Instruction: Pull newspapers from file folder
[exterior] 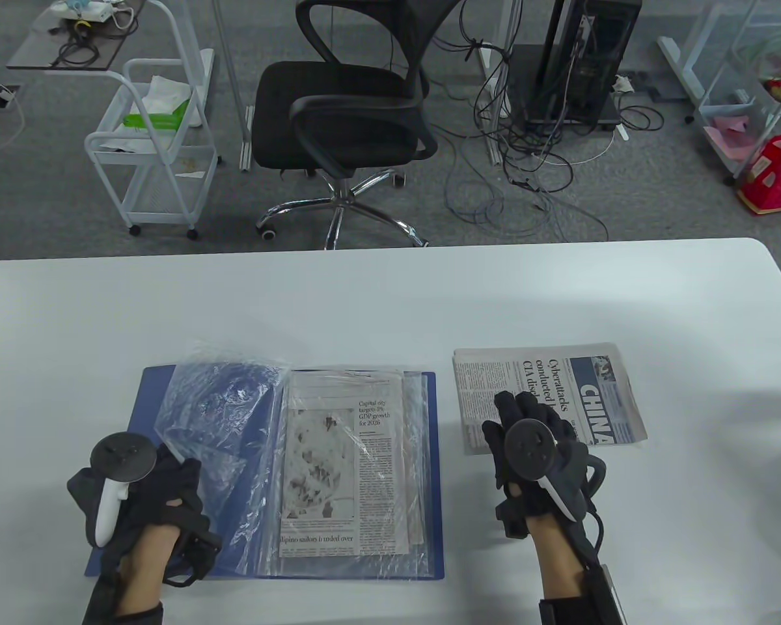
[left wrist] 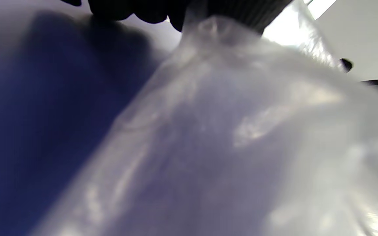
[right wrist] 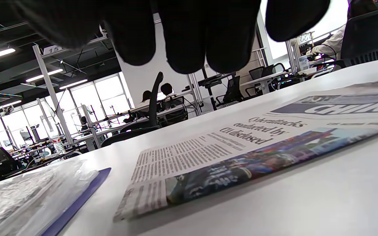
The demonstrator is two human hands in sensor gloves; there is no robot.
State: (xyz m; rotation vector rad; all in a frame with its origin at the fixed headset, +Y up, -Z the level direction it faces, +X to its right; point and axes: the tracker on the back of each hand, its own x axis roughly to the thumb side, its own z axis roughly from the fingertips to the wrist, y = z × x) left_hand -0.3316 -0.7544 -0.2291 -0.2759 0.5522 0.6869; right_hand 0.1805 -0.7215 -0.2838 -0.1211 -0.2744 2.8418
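A blue file folder (exterior: 433, 456) lies open on the white table, with clear plastic sleeves inside. My left hand (exterior: 163, 485) grips one crumpled sleeve (exterior: 228, 403), turned over onto the folder's left half. In the left wrist view the sleeve (left wrist: 241, 131) rises to my fingers (left wrist: 136, 9) above the blue cover (left wrist: 28, 131). A newspaper page (exterior: 345, 462) sits inside the sleeve on the right half. A folded newspaper (exterior: 560, 384) lies on the table to the right of the folder. My right hand (exterior: 527, 416) hovers open over its near part. In the right wrist view my fingers (right wrist: 189, 39) hang above the paper (right wrist: 241, 147) without touching it.
Bare white table (exterior: 390, 299) stretches behind the folder and to the far right. Beyond the table's far edge stand a black office chair (exterior: 345, 104), a white cart (exterior: 150, 143) and floor cables. The folder's edge (right wrist: 77, 196) lies left of the newspaper.
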